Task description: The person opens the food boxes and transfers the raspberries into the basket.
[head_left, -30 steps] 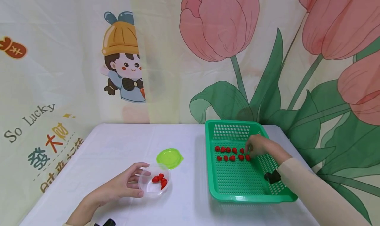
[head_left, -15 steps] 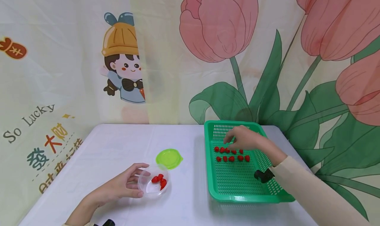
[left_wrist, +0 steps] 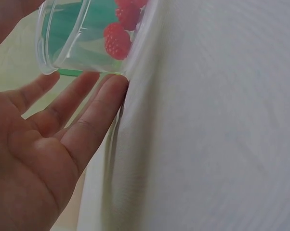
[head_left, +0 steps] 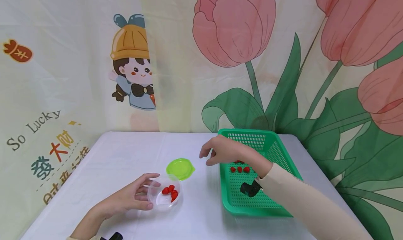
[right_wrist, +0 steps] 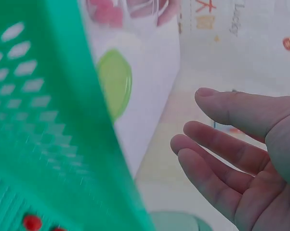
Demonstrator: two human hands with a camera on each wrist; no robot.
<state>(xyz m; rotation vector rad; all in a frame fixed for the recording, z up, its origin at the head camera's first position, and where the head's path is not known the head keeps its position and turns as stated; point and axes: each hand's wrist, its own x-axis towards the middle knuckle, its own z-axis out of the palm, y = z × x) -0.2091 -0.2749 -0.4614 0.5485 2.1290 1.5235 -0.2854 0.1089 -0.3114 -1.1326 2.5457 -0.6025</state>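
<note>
A clear plastic cup point(head_left: 163, 194) stands on the white table, with several raspberries point(head_left: 172, 192) in it. My left hand point(head_left: 132, 196) rests against its left side, thumb at the front and fingers behind; in the left wrist view the fingers point(left_wrist: 94, 122) lie fairly straight, tips right at the cup's wall. My right hand point(head_left: 224, 150) hovers over the left rim of a green basket point(head_left: 224, 201), fingers loosely bent and nothing between them, as the right wrist view shows. Inside the basket, raspberries point(head_left: 240, 169) lie in rows, partly hidden by my right hand and forearm.
A light green lid point(head_left: 180, 168) lies flat on the table point(head_left: 132, 149) just behind the cup, left of my right hand. The basket has raised, slotted walls. Behind the table hangs a printed curtain point(head_left: 176, 75) with tulips and a cartoon figure.
My right hand has moved left from the right end of the raspberry rows, over the basket, to its left rim. The left hand and cup have stayed in place.
</note>
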